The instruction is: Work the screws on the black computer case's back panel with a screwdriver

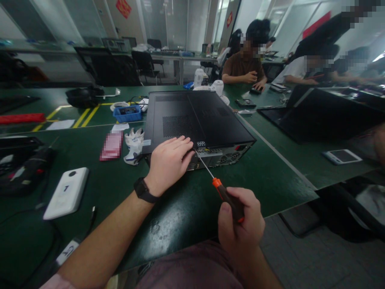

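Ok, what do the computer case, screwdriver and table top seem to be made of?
Computer case: likely painted sheet metal, matte black, given the punched vent holes. Screwdriver: bare metal shaft; orange and black handle, probably plastic or rubber. Table top: dark green sheet with a soft sheen, perhaps rubber or vinyl.

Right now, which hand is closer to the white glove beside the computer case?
Left. The left hand rests on the computer case, just right of the white glove; the right hand is farther off, gripping the screwdriver.
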### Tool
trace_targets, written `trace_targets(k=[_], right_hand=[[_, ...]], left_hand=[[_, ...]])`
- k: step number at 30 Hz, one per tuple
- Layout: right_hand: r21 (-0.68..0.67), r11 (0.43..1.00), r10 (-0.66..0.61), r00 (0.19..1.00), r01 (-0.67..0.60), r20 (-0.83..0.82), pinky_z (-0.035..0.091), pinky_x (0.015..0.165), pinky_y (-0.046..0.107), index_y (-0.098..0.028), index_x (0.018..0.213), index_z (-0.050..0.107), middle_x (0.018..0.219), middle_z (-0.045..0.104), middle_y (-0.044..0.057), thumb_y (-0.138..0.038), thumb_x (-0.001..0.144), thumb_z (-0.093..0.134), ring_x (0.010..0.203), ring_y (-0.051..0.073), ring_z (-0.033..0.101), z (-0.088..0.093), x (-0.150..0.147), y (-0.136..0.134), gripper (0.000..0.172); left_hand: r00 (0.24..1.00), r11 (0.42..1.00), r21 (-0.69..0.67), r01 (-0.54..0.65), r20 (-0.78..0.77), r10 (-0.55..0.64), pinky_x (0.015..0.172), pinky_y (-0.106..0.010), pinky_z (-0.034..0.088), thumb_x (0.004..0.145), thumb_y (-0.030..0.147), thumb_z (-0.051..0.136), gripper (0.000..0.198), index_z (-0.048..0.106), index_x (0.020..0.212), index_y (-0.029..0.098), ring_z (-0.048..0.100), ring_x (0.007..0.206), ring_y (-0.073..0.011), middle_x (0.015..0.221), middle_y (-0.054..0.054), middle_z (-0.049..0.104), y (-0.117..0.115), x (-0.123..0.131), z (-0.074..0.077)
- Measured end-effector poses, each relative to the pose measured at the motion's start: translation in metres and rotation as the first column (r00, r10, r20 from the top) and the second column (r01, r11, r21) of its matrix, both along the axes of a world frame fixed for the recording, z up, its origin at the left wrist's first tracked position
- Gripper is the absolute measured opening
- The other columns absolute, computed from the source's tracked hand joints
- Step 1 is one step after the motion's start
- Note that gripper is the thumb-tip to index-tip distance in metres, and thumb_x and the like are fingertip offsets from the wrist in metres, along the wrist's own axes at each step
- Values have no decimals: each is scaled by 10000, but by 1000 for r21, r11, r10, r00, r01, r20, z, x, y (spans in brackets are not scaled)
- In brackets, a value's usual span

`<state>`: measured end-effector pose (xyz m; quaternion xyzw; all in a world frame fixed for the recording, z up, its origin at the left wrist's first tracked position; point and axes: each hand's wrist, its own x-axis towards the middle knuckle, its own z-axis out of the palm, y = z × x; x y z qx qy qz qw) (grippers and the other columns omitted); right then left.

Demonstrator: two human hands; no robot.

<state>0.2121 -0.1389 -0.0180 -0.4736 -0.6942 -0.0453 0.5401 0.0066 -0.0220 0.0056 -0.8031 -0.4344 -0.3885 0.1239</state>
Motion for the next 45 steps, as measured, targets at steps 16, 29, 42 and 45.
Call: trace_targets(k=[16,29,42,45], right_hand=[[11,997,-74,997,74,16,598,625,296,-233,1221,628,958,740,38,-170,955,624,734,172,724,-3,-2,-1,274],[-73,996,-51,998,49,-21,595,600,278,-214,1301,618,989,735,53,-207,984,574,703,158,721,-9,2,-3,320],[18,1000,-13,1000,13,11,621,718,324,-201,1261,610,1001,723,63,-213,962,592,843,199,734,-2,0,0,300],[43,999,-27,1000,26,14,609,685,299,-213,1242,630,987,740,50,-165,948,615,789,179,735,-4,2,1,298]], left_hand=[[1000,1000,0,-6,-10,6,1094,-496,598,992,235,674,216,766,1175,168,754,1215,-277,1257,-109,799,0,0,-1],[1000,1000,5,-4,-12,4,1086,-500,604,992,230,673,213,763,1176,169,754,1215,-278,1256,-111,799,0,0,0],[1000,1000,20,-6,-10,6,1079,-498,609,985,230,686,206,768,1159,154,763,1196,-281,1242,-114,803,1,0,-2],[1000,1000,25,-2,-6,2,1079,-498,610,985,231,687,207,766,1162,158,763,1195,-278,1244,-110,803,1,0,-2]])
